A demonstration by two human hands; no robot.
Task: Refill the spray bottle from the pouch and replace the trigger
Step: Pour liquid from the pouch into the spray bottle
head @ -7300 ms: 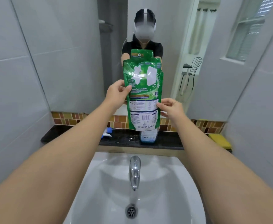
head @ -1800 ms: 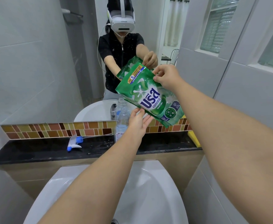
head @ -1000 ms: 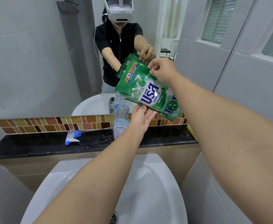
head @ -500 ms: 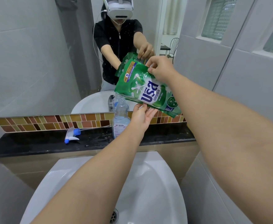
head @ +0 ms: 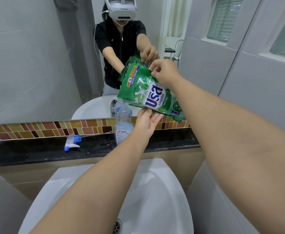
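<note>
Pouch (head: 152, 94) — green refill pack with white lettering, held tilted in the air above the bench (head: 37, 152), its lower-left corner just over the open neck of the spray bottle; whether the two touch cannot be told.

Right hand (head: 164, 73) — fingers curled, pinching the pouch's upper edge.

Left hand (head: 146, 123) — under the pouch's lower edge, fingers nearly straight and touching its underside.

Spray bottle (head: 123, 124) — clear, upright on the dark bench against the tiled strip (head: 37, 129), cap off, partly filled with pale liquid.

Trigger (head: 72, 141) — white and blue spray head lying on its side on the bench, left of the bottle and apart from it, its thin tube pointing towards the bottle.

Basin (head: 163, 191) — white, below the bench, drain at the bottom edge.

Mirror (head: 37, 56) — behind the bench, reflects the person, both hands and the pouch.
</note>
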